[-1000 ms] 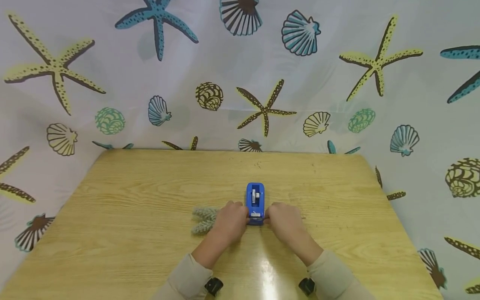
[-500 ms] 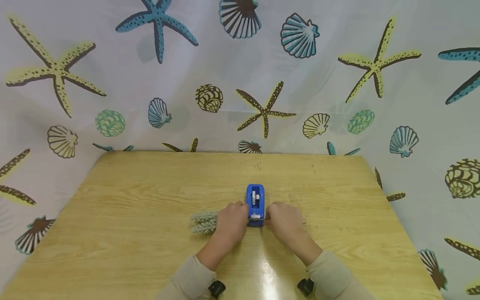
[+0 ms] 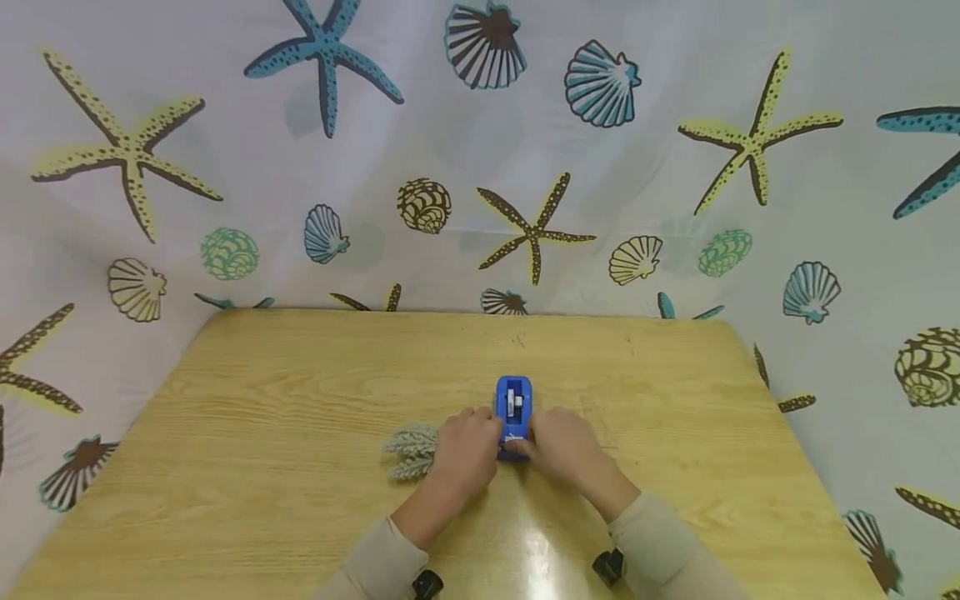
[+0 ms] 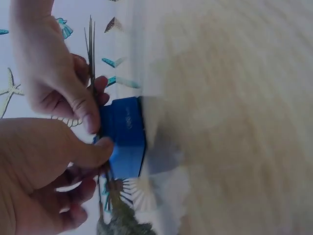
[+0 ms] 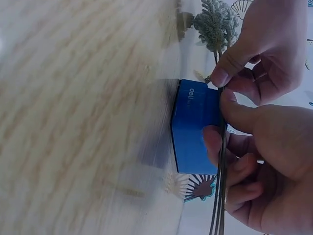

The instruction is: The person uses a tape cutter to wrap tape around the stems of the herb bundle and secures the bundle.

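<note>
A blue tape dispenser (image 3: 513, 417) stands on the wooden table in front of both hands. Thin-stemmed sprigs with grey-green fuzzy heads (image 3: 414, 450) stretch across its front end, heads to the left. My left hand (image 3: 467, 450) pinches the stems just below the heads, its thumb (image 4: 100, 151) showing in the left wrist view. Right beside it, my right hand (image 3: 564, 446) pinches the same stems (image 5: 221, 166) between thumb and fingers. The stems' free ends run past the right hand. Tape on the dispenser's cutter is partly covered by the right thumb.
The wooden table (image 3: 300, 400) reaches back to a white curtain (image 3: 360, 158) printed with starfish and shells, which also hangs at both sides. Black straps (image 3: 609, 567) are at the beige sleeves.
My right hand has shifted left, its thumb now crossing the dispenser's front toward the left hand. The sprig heads have turned a little. The head view has tilted slightly upward.
</note>
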The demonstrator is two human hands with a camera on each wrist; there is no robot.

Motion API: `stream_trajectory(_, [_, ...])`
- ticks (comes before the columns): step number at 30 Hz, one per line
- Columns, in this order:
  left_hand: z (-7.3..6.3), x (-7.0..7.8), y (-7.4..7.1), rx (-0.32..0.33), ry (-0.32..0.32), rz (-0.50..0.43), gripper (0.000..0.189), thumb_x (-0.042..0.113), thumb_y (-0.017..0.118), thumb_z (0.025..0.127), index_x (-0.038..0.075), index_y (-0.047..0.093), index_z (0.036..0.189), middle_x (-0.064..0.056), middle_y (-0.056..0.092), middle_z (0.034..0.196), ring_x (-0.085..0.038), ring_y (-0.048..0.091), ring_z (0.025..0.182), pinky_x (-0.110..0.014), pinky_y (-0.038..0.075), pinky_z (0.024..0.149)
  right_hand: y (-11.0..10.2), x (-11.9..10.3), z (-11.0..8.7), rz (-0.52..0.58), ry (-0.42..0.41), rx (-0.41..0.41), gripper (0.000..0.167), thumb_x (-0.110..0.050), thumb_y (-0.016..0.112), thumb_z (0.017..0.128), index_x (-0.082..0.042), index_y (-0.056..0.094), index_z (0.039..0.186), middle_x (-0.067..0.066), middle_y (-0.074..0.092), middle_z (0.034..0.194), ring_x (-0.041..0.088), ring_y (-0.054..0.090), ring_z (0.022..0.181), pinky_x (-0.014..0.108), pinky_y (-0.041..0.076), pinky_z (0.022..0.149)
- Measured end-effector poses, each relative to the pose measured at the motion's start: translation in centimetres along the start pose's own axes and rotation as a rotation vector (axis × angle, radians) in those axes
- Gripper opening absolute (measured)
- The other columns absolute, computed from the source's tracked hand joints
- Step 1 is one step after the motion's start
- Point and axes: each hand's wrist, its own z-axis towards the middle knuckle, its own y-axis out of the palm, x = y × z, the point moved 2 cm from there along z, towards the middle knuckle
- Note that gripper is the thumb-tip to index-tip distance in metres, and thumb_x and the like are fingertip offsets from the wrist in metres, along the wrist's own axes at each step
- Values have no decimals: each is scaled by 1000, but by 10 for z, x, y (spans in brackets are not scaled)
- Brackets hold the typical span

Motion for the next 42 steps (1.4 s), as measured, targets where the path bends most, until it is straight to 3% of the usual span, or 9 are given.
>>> stream_trajectory(4, [15,-14,-13,-193,0,-250,12,18,73,91,6,71,87,-4,66,84,-18,61,75,-35,54,68,0,2,-1,36,-13,-18,44,-43,69,92,-15,54,62,-7,42,54,8,37,50,23,29,46])
stream_trajectory(6, [27,-23,-20,-248,-47,-343,17,19,69,95,3,72,101,-8,69,97,-22,65,87,-37,56,77,0,2,-1,38,-18,-26,44,-43,68,93,-14,56,62,-7,43,53,8,37,50,22,29,47])
stream_trajectory(8, [40,-30,-22,-259,-73,-381,32,21,65,98,2,66,123,-14,66,120,-28,64,109,-42,55,93,0,1,-1,25,-23,-25,44,-43,68,93,-14,58,61,-8,44,53,8,38,50,22,30,47])
stream_trajectory(10, [53,-35,-20,-258,-66,-408,46,21,63,99,4,53,141,-17,54,141,-33,55,129,-45,47,106,1,0,0,13,-28,-23,45,-43,67,93,-13,58,61,-7,46,53,8,38,49,23,31,47])
stream_trajectory(14, [71,-39,-12,-315,25,-489,55,15,58,101,5,39,152,-17,38,156,-34,38,145,-47,35,118,2,0,2,22,-34,-13,43,-42,68,93,-13,61,62,-7,49,54,8,40,50,22,32,47])
stream_trajectory(19, [72,-41,0,-406,132,-581,54,11,55,102,5,38,153,-15,32,160,-35,30,149,-49,29,121,7,1,2,41,-50,-12,40,-41,68,93,-12,65,66,-8,50,55,6,40,49,21,32,47])
stream_trajectory(26, [69,-51,10,-460,231,-693,81,17,72,93,5,25,158,-15,17,165,-37,26,150,-49,34,117,5,0,2,55,-43,-15,37,-39,67,94,-11,66,69,-7,48,55,7,39,49,20,31,47])
stream_trajectory(34, [67,-57,13,-452,191,-685,85,15,72,92,9,21,159,-13,18,166,-36,23,151,-50,30,120,4,-2,2,62,-27,-17,41,-39,68,93,-13,62,63,-8,46,54,7,38,49,21,30,47])
stream_trajectory(42, [68,-53,13,-442,185,-712,84,10,73,91,7,23,159,-15,19,165,-37,24,151,-50,31,119,10,-9,-4,-18,44,47,35,-39,69,91,-6,72,80,-3,58,61,10,43,51,24,36,46])
